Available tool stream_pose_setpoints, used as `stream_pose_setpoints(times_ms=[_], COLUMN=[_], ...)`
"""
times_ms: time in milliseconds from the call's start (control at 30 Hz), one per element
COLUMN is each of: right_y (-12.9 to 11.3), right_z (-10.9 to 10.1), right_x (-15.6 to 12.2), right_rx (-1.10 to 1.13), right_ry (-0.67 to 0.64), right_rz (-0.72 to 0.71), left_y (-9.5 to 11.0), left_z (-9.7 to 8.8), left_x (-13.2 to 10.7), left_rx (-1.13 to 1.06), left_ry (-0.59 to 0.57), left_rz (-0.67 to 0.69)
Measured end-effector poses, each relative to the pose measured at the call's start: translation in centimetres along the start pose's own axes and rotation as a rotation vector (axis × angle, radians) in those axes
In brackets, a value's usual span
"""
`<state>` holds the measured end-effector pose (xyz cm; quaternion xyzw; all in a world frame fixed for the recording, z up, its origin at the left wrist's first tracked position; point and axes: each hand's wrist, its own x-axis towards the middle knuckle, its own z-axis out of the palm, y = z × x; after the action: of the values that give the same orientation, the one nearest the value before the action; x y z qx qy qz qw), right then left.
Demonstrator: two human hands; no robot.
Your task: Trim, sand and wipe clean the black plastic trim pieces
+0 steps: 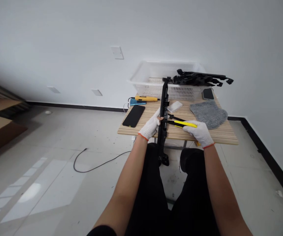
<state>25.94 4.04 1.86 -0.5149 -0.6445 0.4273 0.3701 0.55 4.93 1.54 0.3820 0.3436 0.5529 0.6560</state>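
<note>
My left hand (pixel 151 127), in a white glove, grips a long black plastic strip (pixel 164 108) that runs from my lap up over the small wooden table (pixel 227 136). My right hand (pixel 199 131), also gloved, is closed around a yellow and black utility knife (pixel 184 123). The knife's tip points left and meets the strip beside my left fingers.
A white plastic basket (pixel 143 77) at the table's back holds more black strips (pixel 200 78) sticking out right. Also on the table: a black phone (pixel 133 115), a yellow tool (pixel 146 98), a grey cloth (pixel 209 113), a small white piece (pixel 174 106). A cable (pixel 92 167) lies on the floor.
</note>
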Motion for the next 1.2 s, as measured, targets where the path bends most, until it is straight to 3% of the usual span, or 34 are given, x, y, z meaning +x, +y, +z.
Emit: stream_pose_setpoints(times_ms=[567, 733, 967, 1067, 1200], right_y=[0.2, 0.3, 0.1, 0.0, -0.3], right_z=[0.1, 0.1, 0.0, 0.0, 0.0], right_x=[-0.1, -0.1, 0.0, -0.1, -0.2], right_rx=[-0.007, 0.022, -0.030, -0.018, -0.025], right_ry=[-0.017, 0.047, -0.042, 0.000, -0.050], right_rz=[-0.023, -0.014, -0.025, -0.022, -0.001], left_y=[-0.5, -0.7, 0.6, 0.5, -0.2], left_z=[-0.6, -0.9, 0.6, 0.5, 0.0], left_x=[0.5, 0.5, -0.3, -0.2, 0.3], left_rx=[-0.055, -0.047, -0.053, -0.025, -0.040], left_ry=[0.057, 0.065, 0.017, 0.019, 0.013], left_rz=[-0.047, -0.066, -0.045, -0.025, 0.003])
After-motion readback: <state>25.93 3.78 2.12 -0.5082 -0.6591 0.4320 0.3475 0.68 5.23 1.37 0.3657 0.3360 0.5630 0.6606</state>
